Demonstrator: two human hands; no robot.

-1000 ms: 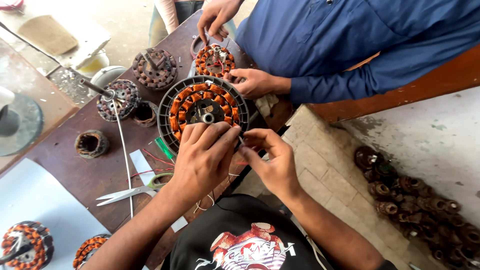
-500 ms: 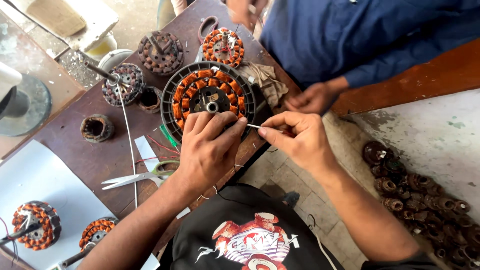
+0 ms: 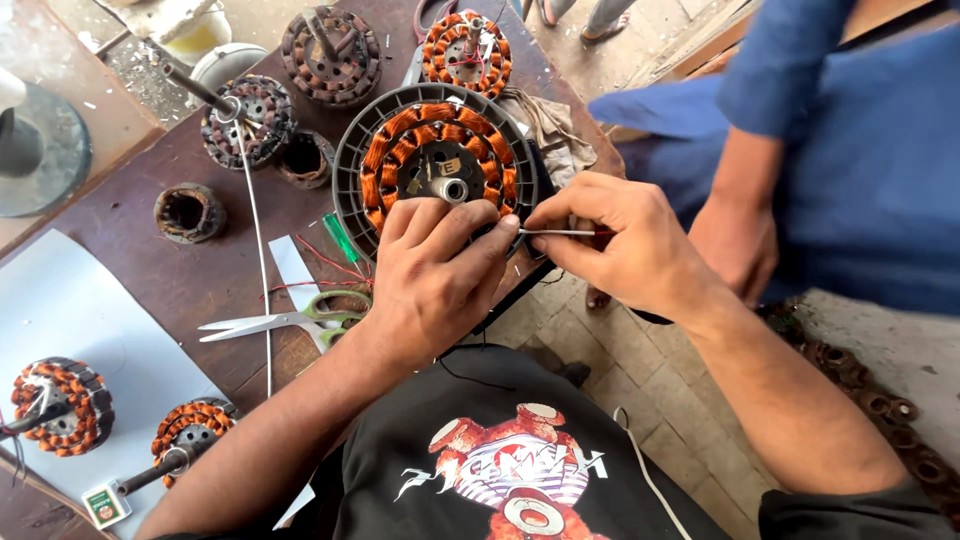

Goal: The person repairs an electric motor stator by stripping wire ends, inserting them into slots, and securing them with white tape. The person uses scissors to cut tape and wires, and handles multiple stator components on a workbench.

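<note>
head view: left hand (image 3: 432, 285) steadies stator (image 3: 438, 165), right hand (image 3: 625, 240) pinches wire (image 3: 560, 232).

Round copper-wound stator (image 3: 437, 165) lying flat at table edge; thin metal needle (image 3: 560, 232) held level beside its rim.

A worn brown workbench (image 3: 200, 275) — scissors (image 3: 290, 320), a wound stator (image 3: 438, 165), bare cores (image 3: 186, 212) lying on it.

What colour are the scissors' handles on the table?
Green, on the scissors beside the left hand; clearest in the head view.
</note>
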